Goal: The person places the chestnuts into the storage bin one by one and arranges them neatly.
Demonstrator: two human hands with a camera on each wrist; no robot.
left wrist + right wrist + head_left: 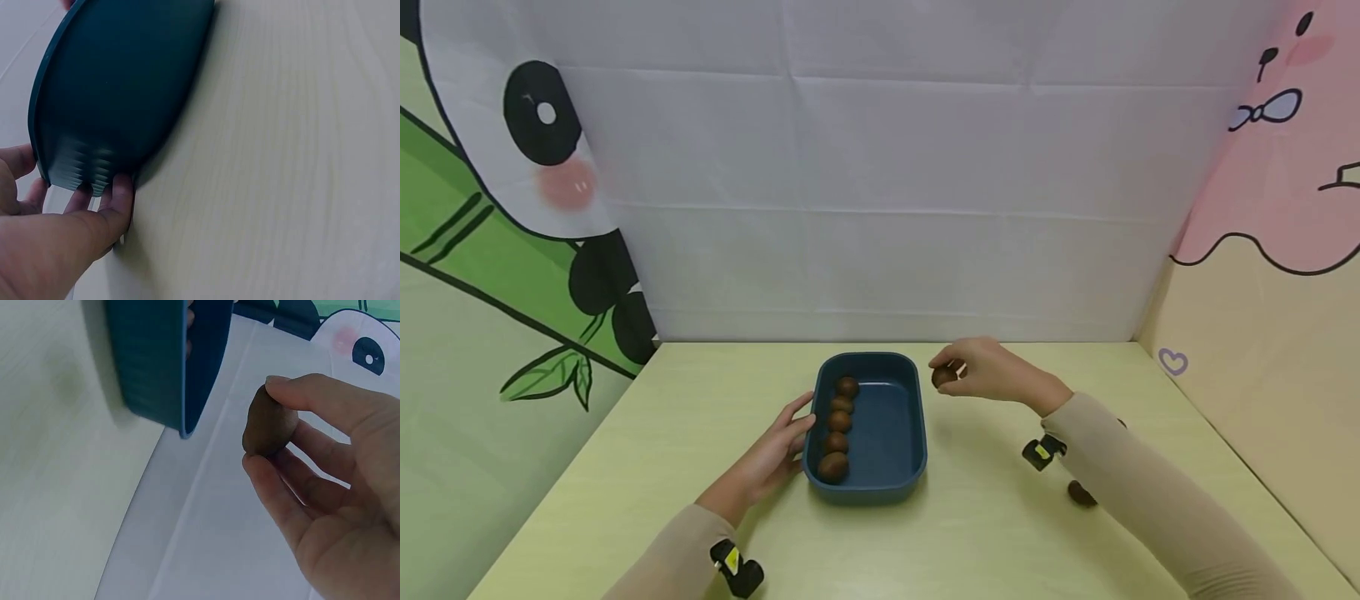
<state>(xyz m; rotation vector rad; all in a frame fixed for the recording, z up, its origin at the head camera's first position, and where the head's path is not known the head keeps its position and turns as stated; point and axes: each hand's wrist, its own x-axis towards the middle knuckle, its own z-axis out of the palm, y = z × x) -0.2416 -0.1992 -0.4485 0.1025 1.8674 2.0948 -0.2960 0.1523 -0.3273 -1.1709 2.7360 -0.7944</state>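
A deep blue rectangular tray (880,492) stands on the table, with several brown, chestnut-like nuts (839,422) in a column along its left side. My left hand (771,458) rests against the tray's left wall; in the left wrist view its fingertips (123,185) touch the outside of the wall. Between thumb and fingertips, my right hand (1000,372) pinches one brown chestnut-like nut (270,422). It holds this nut beside the tray's far right corner, outside the rim.
Another brown nut (1081,493) lies on the pale table (985,533), partly behind the right forearm, and a dark edge (1122,422) shows just past the sleeve. A white sheet (895,250) closes off the back; printed cartoon panels stand at both sides.
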